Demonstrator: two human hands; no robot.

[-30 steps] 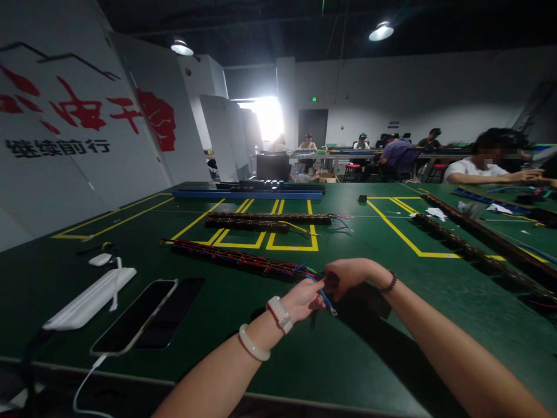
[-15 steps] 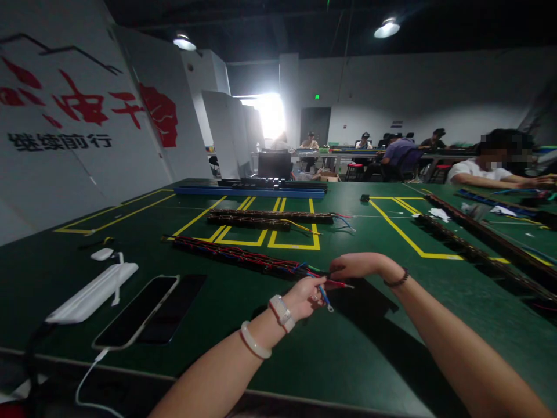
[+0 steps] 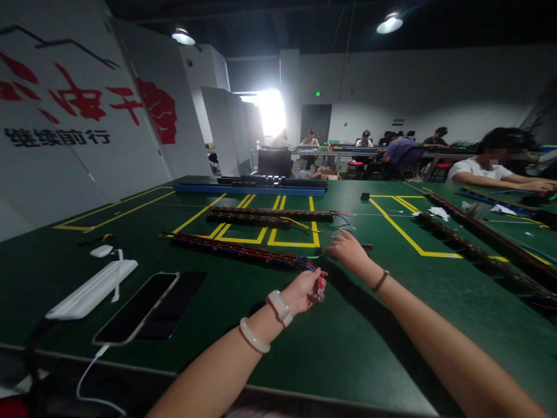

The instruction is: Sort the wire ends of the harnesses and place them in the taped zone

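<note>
We had the wired strip (image 3: 239, 249) lying slantwise on the green bench (image 3: 369, 354) in front of the person, cabled end toward the hands. Left hand (image 3: 303, 290): fingers closed around the bundle of wires (image 3: 321, 283), a shiny metal end poking out below; we judged this grip served to gather the loose leads and steady that end. Right hand (image 3: 351, 253): just beyond the left, fingers bent and close together near the green wire (image 3: 314, 256); we couldn't tell whether they pinched it. We guessed the two-handed split was for separating green from the other leads. A small black block (image 3: 368, 248) showed just beside the right hand. Farther back, we noted two dark strips (image 3: 270, 216) side by side across yellow tape (image 3: 293, 245), which likely marked places for parts. Phone (image 3: 137, 307), white cable (image 3: 82, 371) plugged in, dark slab (image 3: 178, 305) alongside: all left of the wires, presumably out of the way.
</note>
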